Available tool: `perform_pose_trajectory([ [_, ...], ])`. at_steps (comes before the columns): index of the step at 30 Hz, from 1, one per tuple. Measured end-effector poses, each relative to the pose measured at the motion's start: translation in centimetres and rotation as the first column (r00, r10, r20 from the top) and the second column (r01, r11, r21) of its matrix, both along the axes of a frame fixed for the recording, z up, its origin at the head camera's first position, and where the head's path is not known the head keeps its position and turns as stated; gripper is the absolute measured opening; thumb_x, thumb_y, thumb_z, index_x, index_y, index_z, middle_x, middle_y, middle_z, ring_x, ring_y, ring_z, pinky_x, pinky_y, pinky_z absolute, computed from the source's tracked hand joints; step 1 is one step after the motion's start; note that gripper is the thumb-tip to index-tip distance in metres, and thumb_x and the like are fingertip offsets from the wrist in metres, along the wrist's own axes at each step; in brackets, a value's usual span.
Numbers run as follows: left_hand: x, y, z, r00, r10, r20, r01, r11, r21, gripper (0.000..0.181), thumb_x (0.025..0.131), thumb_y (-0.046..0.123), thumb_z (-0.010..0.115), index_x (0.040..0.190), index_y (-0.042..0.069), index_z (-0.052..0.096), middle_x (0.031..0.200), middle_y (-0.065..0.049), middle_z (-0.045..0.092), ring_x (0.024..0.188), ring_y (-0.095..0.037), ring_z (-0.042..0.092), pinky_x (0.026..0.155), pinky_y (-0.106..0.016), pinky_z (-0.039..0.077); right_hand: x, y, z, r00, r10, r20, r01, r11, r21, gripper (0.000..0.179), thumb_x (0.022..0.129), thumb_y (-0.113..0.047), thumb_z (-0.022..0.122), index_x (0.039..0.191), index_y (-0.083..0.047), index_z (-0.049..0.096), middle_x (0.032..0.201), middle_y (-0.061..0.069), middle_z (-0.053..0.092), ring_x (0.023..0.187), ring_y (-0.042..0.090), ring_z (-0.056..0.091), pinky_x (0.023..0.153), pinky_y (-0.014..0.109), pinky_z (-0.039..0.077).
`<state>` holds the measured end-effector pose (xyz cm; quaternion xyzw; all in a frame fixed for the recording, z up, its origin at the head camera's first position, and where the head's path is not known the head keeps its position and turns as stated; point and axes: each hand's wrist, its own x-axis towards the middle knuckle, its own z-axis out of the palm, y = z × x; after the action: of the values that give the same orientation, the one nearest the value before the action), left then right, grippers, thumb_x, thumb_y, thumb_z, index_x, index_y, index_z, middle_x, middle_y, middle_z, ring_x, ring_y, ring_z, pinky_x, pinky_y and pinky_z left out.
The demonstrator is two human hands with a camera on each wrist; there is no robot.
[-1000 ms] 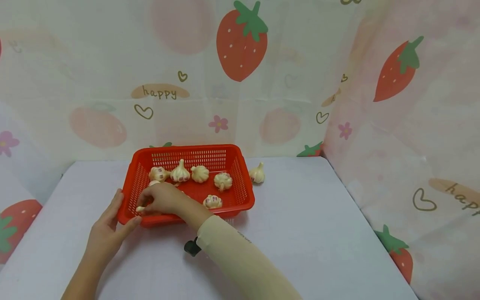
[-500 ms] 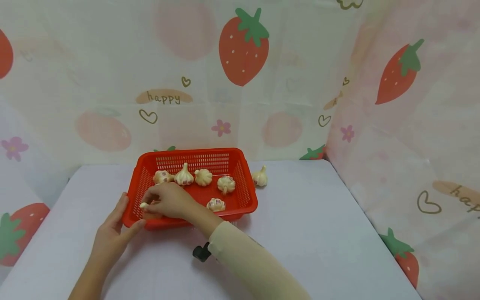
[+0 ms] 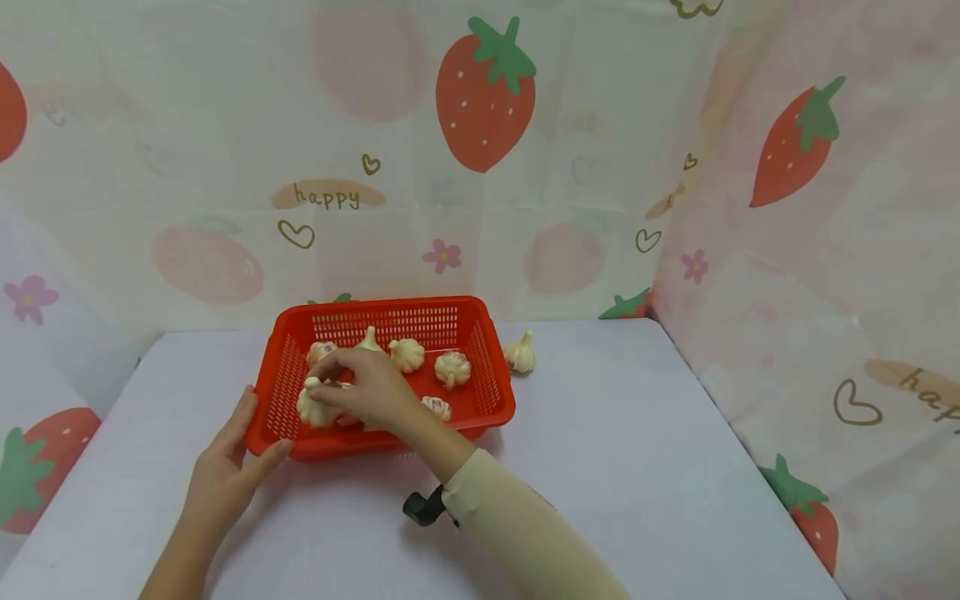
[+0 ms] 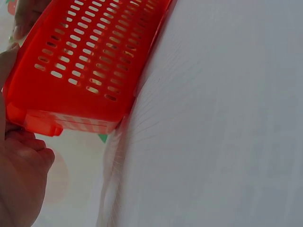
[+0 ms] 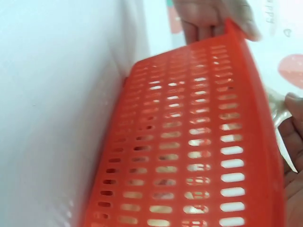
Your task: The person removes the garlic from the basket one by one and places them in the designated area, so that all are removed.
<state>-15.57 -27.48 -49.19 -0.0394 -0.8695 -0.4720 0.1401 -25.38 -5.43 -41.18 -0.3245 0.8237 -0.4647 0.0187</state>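
My left hand (image 3: 225,475) grips the near-left corner of a red plastic basket (image 3: 478,423), with the thumb over the rim and the fingers along its left side. Inside the basket's left part, my right hand (image 3: 375,392) pinches a garlic bulb (image 3: 313,408) by its stem. The bulb hangs upright, stem up. In the right wrist view the held bulb's stem (image 5: 277,104) shows just past the rim. Other bulbs lie in the basket: one at the back left (image 3: 321,352), a pale garlic bulb (image 3: 407,355) and another garlic bulb (image 3: 452,368). My right hand partly hides several.
A single garlic bulb (image 3: 521,353) stands on the white tabletop (image 3: 637,467), right of the basket. Behind rises a curtain (image 3: 577,167) with strawberry prints. A black device (image 3: 424,507) hangs under my right wrist.
My right hand has lifted the garlic bulb by its stem from the basket's near-left area and moved it slightly right and back. The left hand keeps its hold; the view has shifted a little.
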Motion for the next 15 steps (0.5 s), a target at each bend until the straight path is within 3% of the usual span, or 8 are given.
perform_pose_trajectory([
  [7,0.1,0.1,0.4,1.0,0.005,-0.023,-0.005,1.0,0.0,0.09,0.095,0.026,0.075,0.164,0.019,0.018,0.171,-0.004,0.018,0.148,0.015,0.013,0.103,0.006,0.021,0.7,2.3,1.0,0.999,-0.038,-0.022,0.033,0.985,-0.172,0.018,0.092,-0.023,0.079,0.107,-0.015,0.074,0.098,-0.012,0.072,0.093,0.004,0.064,0.084,0.022,0.058],
  [15,0.1,0.2,0.3,1.0,0.02,0.003,-0.02,1.0,-0.016,0.091,0.095,0.03,0.075,0.165,0.02,0.016,0.171,-0.001,0.018,0.148,0.014,0.011,0.101,0.007,0.02,1.0,5.2,0.6,0.992,-0.116,-0.046,0.102,0.964,-0.246,0.016,0.091,-0.022,0.08,0.105,-0.017,0.073,0.098,-0.01,0.072,0.093,0.004,0.064,0.088,0.026,0.057],
])
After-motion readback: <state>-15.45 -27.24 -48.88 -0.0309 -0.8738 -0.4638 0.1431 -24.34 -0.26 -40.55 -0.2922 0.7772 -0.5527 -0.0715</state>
